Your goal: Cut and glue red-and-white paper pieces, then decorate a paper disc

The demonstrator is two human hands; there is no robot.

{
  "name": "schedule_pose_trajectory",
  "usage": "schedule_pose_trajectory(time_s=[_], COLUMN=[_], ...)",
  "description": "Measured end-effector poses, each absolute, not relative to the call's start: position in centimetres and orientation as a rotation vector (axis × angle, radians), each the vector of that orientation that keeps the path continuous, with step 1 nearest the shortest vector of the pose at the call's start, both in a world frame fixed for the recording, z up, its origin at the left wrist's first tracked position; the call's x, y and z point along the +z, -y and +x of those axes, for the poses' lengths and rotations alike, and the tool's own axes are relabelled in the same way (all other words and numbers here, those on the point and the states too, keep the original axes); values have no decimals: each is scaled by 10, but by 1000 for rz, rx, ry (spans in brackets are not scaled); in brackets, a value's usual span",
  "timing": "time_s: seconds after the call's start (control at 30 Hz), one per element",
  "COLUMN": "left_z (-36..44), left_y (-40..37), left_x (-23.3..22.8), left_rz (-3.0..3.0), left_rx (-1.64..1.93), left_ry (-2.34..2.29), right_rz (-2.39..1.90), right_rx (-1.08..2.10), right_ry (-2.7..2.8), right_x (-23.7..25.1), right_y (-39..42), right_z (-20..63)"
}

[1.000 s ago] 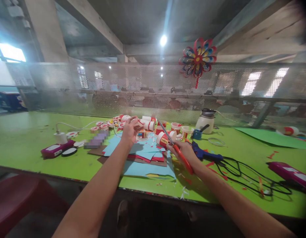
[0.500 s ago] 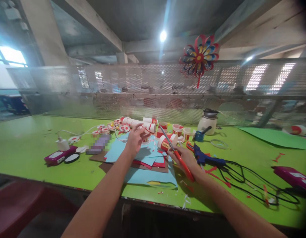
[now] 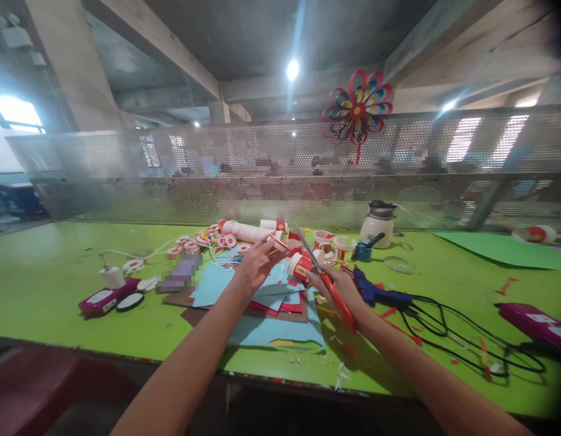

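My left hand (image 3: 255, 264) is closed, its fingers pinching a small red-and-white paper piece (image 3: 278, 243) in front of a stack of white paper cups (image 3: 246, 232). Held in my right hand (image 3: 341, 287) are scissors with orange handles (image 3: 338, 301), their blades pointing up and away. A red-and-white paper cup (image 3: 301, 266) lies on its side at the fingertips of that same hand, seemingly gripped along with the scissors. Under both hands are light blue paper sheets (image 3: 221, 281), with red and brown sheets beneath them.
Right of my hands are a blue glue gun (image 3: 380, 293) with black cable, cut paper cups (image 3: 344, 245), a small blue pot (image 3: 364, 251) and a cream jug (image 3: 377, 229). Leftward lie a phone (image 3: 178, 272) and a purple power strip (image 3: 105, 300). A mesh partition (image 3: 262, 194) stands behind.
My left hand has turned and closed, and the red-and-white paper piece now shows in its fingers. My right hand keeps the scissors and cup almost in place. The view has shifted slightly.
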State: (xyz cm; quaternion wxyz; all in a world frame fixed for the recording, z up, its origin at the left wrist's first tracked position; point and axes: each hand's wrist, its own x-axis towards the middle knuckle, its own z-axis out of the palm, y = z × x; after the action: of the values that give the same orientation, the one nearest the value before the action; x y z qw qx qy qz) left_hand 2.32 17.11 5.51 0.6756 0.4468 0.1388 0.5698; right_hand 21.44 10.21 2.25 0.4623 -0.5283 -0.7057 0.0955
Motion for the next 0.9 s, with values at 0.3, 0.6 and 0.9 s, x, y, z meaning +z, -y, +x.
schedule_pose_trajectory(time_s=[0.3,0.6,0.9], left_z=[25,26,38], left_y=[-154,-132,-151], left_x=[71,83,59], left_rz=[1132,1173,1188], left_rx=[1241,1323,1226], left_ry=[-375,-425,-478], right_rz=[-1388,-1354,-1443], right_rx=[148,265,318], right_ry=[1845,1850,1943], right_x=[58,53,37], right_y=[-86,-39,-66], right_z=[206,221,228])
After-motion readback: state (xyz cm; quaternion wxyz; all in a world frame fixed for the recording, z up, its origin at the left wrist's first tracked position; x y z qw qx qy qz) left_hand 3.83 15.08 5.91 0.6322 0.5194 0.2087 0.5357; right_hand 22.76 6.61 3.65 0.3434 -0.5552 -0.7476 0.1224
